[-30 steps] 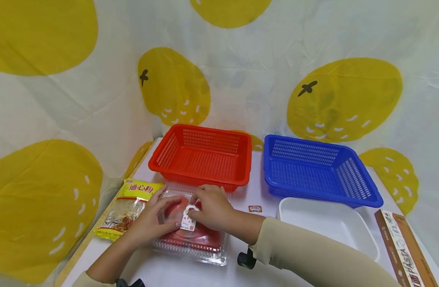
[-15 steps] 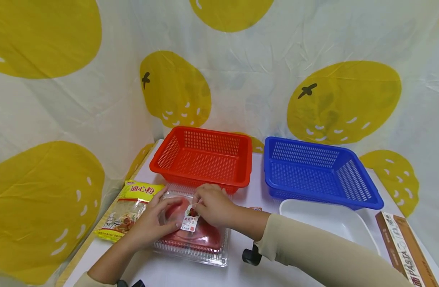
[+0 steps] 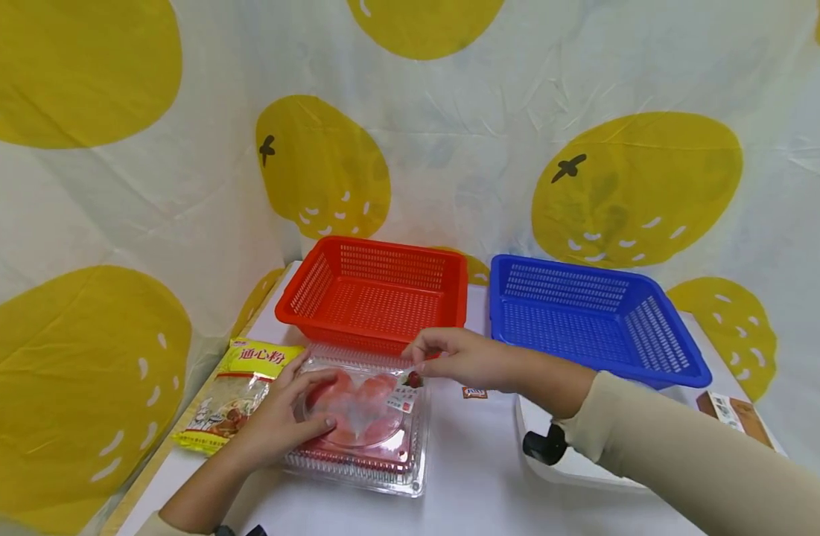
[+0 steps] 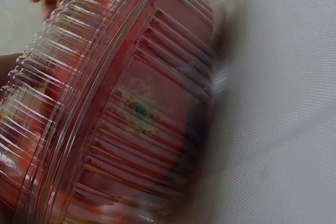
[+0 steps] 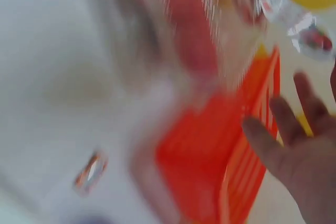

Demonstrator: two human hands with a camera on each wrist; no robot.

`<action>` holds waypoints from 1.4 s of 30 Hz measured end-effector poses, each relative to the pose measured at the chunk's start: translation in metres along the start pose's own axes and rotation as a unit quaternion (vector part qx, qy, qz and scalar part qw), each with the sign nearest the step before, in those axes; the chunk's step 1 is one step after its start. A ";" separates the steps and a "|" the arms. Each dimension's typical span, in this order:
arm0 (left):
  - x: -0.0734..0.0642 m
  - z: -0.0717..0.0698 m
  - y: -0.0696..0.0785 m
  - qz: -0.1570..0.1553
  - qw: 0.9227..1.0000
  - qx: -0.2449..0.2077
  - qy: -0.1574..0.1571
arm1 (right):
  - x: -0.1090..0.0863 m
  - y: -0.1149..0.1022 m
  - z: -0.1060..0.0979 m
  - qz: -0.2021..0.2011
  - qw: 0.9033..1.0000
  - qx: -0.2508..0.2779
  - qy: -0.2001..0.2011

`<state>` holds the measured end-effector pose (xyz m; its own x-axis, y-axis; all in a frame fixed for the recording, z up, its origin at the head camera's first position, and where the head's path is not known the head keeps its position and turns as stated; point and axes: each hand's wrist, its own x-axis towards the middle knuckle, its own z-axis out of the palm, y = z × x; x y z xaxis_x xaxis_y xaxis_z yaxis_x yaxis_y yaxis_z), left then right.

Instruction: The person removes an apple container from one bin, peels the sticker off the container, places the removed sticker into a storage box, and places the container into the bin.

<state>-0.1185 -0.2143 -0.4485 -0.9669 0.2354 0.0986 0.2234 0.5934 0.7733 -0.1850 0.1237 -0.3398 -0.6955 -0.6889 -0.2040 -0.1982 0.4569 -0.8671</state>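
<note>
Plastic box [image 3: 356, 470] at table's near-centre, L of mid; rear edge just short of red basket [image 3: 369, 339], gap (if any) unclear. Bag [image 3: 261, 361] hard by its L side, close to table's L edge. More room R: strip of white tabletop [image 3: 477, 465] runs from box to white tub [image 3: 584, 470], small packet [image 3: 474, 392] near its far end. Blue basket [image 3: 570, 316] sits R of red one, narrow gap btwn. L hand [image 3: 285, 413] spread wide on L part of box lid, thumb out toward middle. R hand [image 3: 459, 357] over box's far R corner, narrow pinch on top of label [image 3: 403, 398], other fingers splayed per R wrist cam. Label slants over lid's R side; can't tell if its low end touches. Hidden/cut off: R sleeve [image 3: 684, 435] covers much of tub & part of carton [image 3: 734, 417] at far R; L hand hides bag's R edge; L sleeve cut by frame bottom. R wrist view badly smeared, box esp.; L wrist view mostly box's ribbed side, close up, lower part blurred. Red stuff inside box, type unclear. Table white-topped, wood-coloured L edge; pale cloth [image 3: 463, 171] w/ big yellow fruit print behind & at L, lightly creased.
</note>
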 end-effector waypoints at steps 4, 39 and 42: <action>-0.002 -0.001 0.001 0.000 1.000 0.005 0.003 | -0.021 0.019 -0.036 0.026 0.998 0.016 -0.049; 0.001 0.002 0.000 -0.003 1.000 0.001 -0.006 | -0.116 0.186 -0.105 0.242 0.960 0.056 -0.126; 0.001 0.002 0.002 -0.003 1.000 0.002 -0.006 | -0.116 0.184 -0.104 0.255 0.959 0.023 -0.119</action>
<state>-0.1189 -0.2116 -0.4477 -0.9667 0.2410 0.0855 0.2173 0.5982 0.7713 -0.2121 0.3459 -0.4282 -0.5161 -0.4939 -0.6998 0.1603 0.7468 -0.6454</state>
